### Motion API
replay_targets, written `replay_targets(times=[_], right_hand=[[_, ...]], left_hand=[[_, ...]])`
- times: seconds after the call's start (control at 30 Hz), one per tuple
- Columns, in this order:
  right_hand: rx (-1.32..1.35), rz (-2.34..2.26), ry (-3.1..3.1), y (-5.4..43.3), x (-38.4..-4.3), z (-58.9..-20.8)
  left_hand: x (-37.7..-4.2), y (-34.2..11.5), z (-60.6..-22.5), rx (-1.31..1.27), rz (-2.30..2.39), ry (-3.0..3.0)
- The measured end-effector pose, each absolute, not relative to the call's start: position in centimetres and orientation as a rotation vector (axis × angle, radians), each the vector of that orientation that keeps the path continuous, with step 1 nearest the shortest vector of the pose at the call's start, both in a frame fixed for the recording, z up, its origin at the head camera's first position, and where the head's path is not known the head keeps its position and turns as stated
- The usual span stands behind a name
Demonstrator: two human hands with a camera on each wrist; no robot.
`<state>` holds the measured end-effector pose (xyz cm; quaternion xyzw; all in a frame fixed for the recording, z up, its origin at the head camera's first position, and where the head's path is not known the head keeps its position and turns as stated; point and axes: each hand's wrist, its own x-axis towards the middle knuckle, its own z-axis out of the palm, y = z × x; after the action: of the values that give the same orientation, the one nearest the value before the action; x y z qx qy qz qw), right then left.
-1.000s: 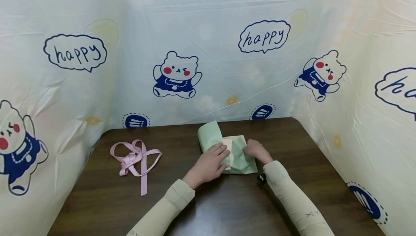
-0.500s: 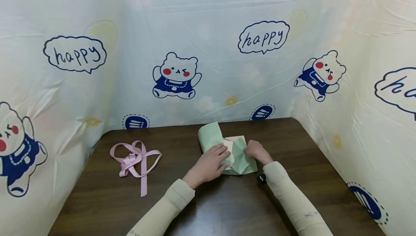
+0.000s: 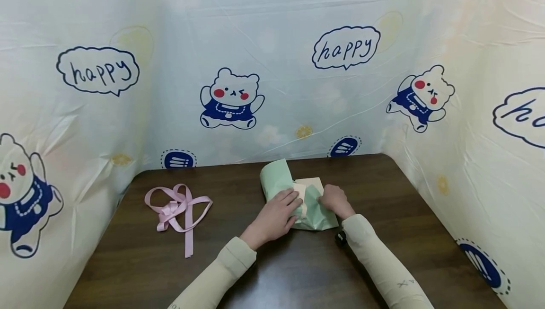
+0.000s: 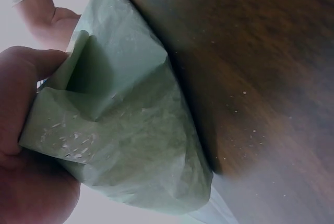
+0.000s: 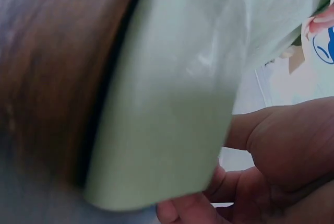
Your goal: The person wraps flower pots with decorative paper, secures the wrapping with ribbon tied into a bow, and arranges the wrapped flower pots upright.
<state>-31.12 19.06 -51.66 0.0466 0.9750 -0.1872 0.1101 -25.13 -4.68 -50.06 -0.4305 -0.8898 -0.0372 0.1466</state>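
Observation:
Light green wrapping paper (image 3: 272,174) lies folded around a flat bundle at the middle back of the table, with a rounded flap standing up at its left. A cream-coloured piece (image 3: 312,186) shows between the folds. My left hand (image 3: 274,216) rests on top of the bundle, fingers stretched across the paper; in the left wrist view its thumb touches a raised fold. At the right side, my right hand (image 3: 336,200) has curled fingers and pinches the edge of the paper. In the right wrist view the green paper (image 5: 162,109) hides part of its fingertips.
A loosely looped pink ribbon (image 3: 185,205) lies on the left of the dark wooden table (image 3: 298,271). A printed curtain (image 3: 281,96) with bears and "happy" bubbles stands behind the table and along both sides.
My right hand has drawn slightly toward the front, and more of the cream piece shows beside it. The left hand stays in place on the bundle.

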Motion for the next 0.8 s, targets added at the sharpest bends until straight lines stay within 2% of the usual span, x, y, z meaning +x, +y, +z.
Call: replay_targets(times=[0.47,0.8], right_hand=[[0.208,-0.556,2.909,18.6,-30.7,-50.8],[0.097,-0.765,2.828,19.9,-30.5,-50.5]], left_hand=[[-25.0,-4.5,-50.6,-1.198,-0.03,-2.536],[-25.1,-4.5,-50.3,-1.218,-0.126,-2.586]])
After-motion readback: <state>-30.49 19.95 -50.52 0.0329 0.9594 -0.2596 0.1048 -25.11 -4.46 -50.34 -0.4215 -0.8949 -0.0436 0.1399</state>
